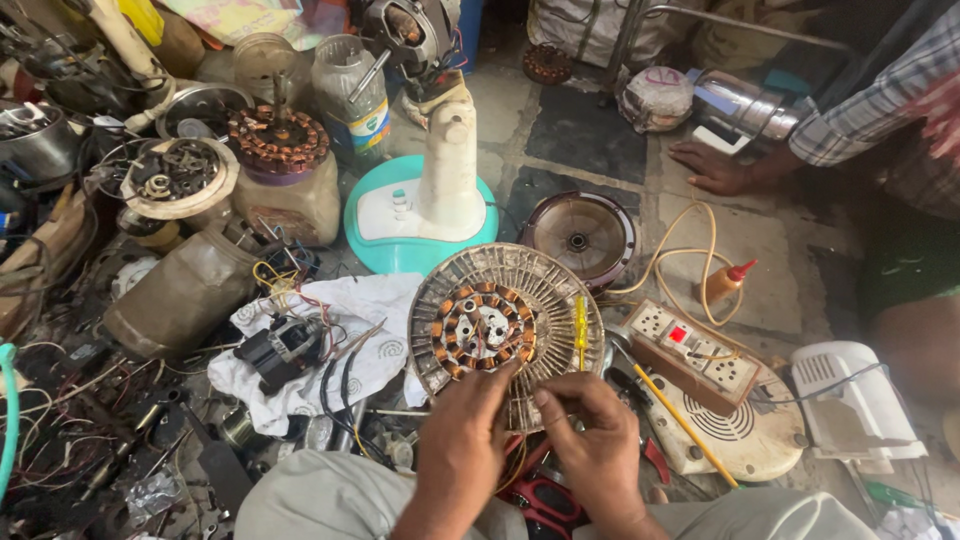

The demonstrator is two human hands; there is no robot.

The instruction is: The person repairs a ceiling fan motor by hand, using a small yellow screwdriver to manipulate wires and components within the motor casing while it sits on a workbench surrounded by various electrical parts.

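The round motor disc (505, 330) lies on the floor by the person's knees — it looks heavy and stiff, with thin copper wires that could snap. Left hand (462, 440) presses its near edge, fingers flat, grasping nothing. Right hand (592, 435) pinches something tiny — I cannot tell what. Best hold is the metal rim.

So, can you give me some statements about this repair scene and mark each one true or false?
1. Both hands, left hand and right hand, are at the near edge of the round motor plate with copper windings. True.
2. A yellow-handled screwdriver lies on that plate. True.
3. The fan base behind the plate is red. False: it is teal and white.
4. The switch board lies to the left of the plate. False: it lies to the right.
5. Another person's hand rests on the floor at upper right. True.
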